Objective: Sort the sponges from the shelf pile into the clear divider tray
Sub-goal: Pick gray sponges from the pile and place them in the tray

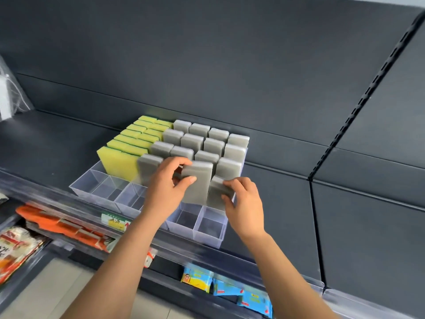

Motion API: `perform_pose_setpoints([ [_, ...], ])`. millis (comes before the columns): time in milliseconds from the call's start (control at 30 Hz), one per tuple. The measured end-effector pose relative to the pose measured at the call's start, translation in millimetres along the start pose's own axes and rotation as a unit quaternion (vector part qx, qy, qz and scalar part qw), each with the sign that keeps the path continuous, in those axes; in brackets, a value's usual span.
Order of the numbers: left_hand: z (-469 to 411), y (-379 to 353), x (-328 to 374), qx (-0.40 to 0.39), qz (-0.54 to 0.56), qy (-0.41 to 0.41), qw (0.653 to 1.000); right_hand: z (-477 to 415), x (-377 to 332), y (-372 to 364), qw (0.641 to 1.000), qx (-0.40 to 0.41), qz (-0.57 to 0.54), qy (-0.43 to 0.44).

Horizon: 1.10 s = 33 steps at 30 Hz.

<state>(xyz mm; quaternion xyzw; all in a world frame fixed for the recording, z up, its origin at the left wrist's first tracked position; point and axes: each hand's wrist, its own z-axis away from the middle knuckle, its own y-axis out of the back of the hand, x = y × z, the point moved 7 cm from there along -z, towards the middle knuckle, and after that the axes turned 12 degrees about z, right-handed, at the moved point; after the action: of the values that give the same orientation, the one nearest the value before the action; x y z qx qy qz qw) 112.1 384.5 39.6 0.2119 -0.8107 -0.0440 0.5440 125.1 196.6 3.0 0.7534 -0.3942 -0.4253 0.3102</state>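
Note:
A clear divider tray (208,234) sits on a dark shelf. Yellow-and-green sponges (119,161) stand upright in its left rows and several grey sponges (213,146) fill the right rows. My left hand (167,185) grips a tall grey sponge (199,183) upright over a middle compartment, thumb on its front face. Just to the right, my right hand (243,203) pinches another grey sponge (217,192) that sits lower in the tray. The front compartments of the tray hold nothing.
The dark shelf (287,203) runs right of the tray, with a slotted upright (358,104) at the back. Below lie orange packets (62,224), blue packets (230,288) and a price label (115,221) on the shelf edge. Clear bags (11,93) hang at far left.

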Motion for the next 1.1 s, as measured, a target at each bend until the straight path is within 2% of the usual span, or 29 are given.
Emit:
perform_pose_setpoints([
  [233,-10.2,-3.6,9.1,-0.034,-0.087,-0.084,0.992,-0.9,-5.8,3.4,0.995,0.077,0.050,0.023],
  [467,-12.9,-10.6,3.0,-0.052,-0.157,-0.111,0.980,-3.2,-8.3,3.0,0.992,0.093,0.074,0.033],
  [633,-14.5,-18.8,0.2,-0.072,-0.264,-0.187,0.943,-4.4,-11.1,1.7,0.992,0.091,0.084,0.040],
  [767,-11.2,-28.8,-2.4,-0.092,-0.288,-0.227,0.926,-3.8,-12.9,0.7,0.990,0.095,0.089,0.052],
  [1100,-10.3,-32.3,-7.2,-0.124,-0.305,-0.215,0.919,1.2,-18.5,1.2,0.986,0.086,0.134,0.051],
])
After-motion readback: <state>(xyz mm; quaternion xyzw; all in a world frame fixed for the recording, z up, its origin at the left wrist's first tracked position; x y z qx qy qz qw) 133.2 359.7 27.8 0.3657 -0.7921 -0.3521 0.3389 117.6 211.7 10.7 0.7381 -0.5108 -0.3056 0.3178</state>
